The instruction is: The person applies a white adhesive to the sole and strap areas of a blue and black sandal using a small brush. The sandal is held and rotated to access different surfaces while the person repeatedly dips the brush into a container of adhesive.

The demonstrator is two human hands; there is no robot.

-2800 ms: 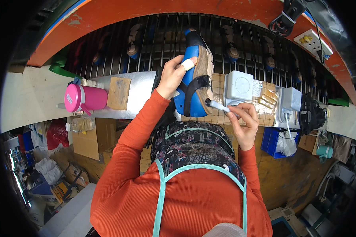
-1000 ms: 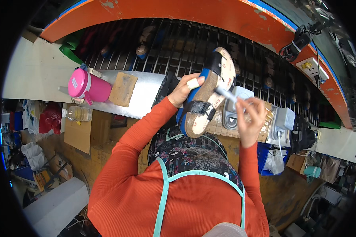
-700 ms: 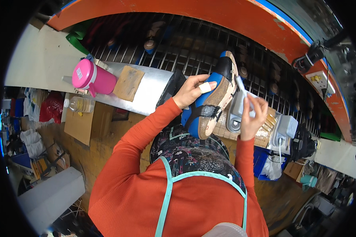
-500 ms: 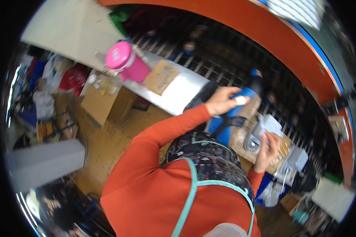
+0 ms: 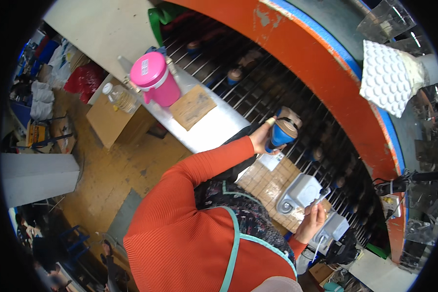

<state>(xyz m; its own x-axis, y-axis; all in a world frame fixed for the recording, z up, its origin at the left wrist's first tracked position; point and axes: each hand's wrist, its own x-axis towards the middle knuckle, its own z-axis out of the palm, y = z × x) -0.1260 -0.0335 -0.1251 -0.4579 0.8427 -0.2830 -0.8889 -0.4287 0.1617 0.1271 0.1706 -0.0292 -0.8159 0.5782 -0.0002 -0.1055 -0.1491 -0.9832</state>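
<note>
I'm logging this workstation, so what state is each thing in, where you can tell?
Left hand: closed around the blue shoe.
Blue shoe: held.
Right hand: pinching the brush.
Brush: held, apart from the shoe.
Pink jug: lid on.
Clear bottle: capped.
Brown sheet: lying flat.

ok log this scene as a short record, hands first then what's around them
left hand: grips a blue shoe by the barred rack; contact with the bars unclear
right hand: holds a small dark-tipped brush near a grey container
left of shoe: pink jug beside a flat brown piece, which lies on a metal sheet
rack contents: other shoes, partly shadowed
lower left: clear bottle by a cardboard box
</note>
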